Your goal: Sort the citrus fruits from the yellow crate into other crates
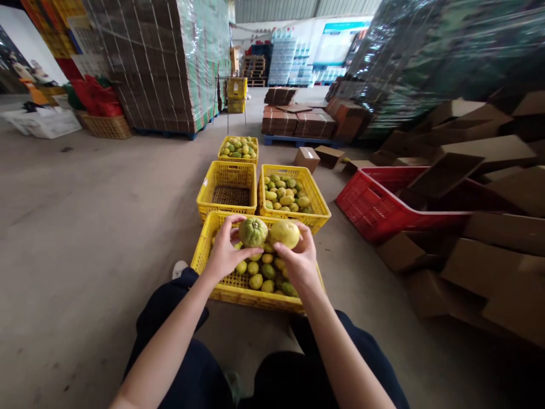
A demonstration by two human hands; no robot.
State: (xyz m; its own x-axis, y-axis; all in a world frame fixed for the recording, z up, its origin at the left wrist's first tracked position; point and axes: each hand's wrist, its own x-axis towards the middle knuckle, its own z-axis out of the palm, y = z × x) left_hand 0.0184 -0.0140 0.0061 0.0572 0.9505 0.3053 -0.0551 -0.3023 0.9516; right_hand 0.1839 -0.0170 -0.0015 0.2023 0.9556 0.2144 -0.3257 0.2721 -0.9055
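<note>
My left hand (227, 247) grips a ribbed green papaya (253, 232), its stem end turned towards me. In my right hand (300, 254) is a smoother, yellower papaya (285, 234), held between thumb and fingers. The two fruits are side by side above the near yellow crate (255, 298). Inside that crate lie several yellow and green papayas (267, 271), partly covered by my hands and forearms.
Beyond stand a yellow crate (206, 196) with nothing in it, a crate of papayas (317, 207) and a farther filled crate (237, 159). On the right are a red crate (361, 204) and heaped cardboard boxes (481, 267). Wrapped pallet stacks (149, 62) rise behind.
</note>
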